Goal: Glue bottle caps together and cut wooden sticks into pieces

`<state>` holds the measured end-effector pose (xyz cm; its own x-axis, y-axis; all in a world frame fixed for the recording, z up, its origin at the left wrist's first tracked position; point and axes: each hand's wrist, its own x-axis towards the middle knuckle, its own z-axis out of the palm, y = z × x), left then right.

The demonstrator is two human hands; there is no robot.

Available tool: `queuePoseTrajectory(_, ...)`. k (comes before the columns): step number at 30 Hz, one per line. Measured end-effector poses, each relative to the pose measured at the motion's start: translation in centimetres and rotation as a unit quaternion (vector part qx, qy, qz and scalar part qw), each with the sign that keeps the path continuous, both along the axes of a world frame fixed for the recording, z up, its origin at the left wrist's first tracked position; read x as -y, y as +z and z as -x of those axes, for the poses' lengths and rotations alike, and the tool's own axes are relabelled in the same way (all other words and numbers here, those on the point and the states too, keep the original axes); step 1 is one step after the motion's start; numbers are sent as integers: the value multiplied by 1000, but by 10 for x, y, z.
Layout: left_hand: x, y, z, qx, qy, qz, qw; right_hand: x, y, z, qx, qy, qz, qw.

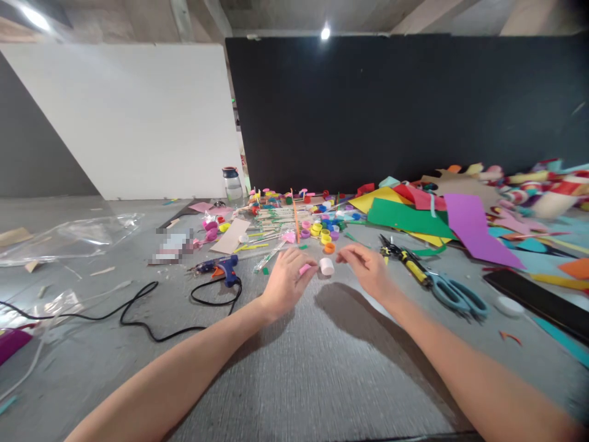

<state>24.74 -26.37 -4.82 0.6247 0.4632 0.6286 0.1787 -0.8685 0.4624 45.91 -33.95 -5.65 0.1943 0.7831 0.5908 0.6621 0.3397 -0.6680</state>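
My left hand [288, 279] is closed in a pinch, with a small pink piece [304, 269] showing between thumb and fingers. Just right of its fingertips a small white cylinder [326, 266] lies on the grey table [304, 368], apart from my right hand. My right hand [365, 269] hovers on the other side of the cylinder, thumb and fingertips drawn together; whatever is in them, if anything, is too small to name. Beyond the cylinder sit an orange ring-shaped cap [329, 248] and several yellow and purple ones.
A blue glue gun [225, 269] with a black cord lies at left. Pliers [409, 264], blue-handled scissors [458, 294] and a black phone [538, 301] are at right. Coloured paper sheets [409, 216] pile up at the back right. A glass jar [232, 187] stands at the back.
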Motion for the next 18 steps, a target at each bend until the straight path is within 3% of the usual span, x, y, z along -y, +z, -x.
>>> queuePoseTrajectory(5,22,8,-12,35,-32,184,982,10,1,25,-34,59,6,998)
queuePoseTrajectory(11,27,8,-14,10,-59,143,988,9,-6,40,-119,103,51,986)
queuePoseTrajectory(18,21,-5,0,41,-3,160,986,10,-9,45,-155,127,74,977)
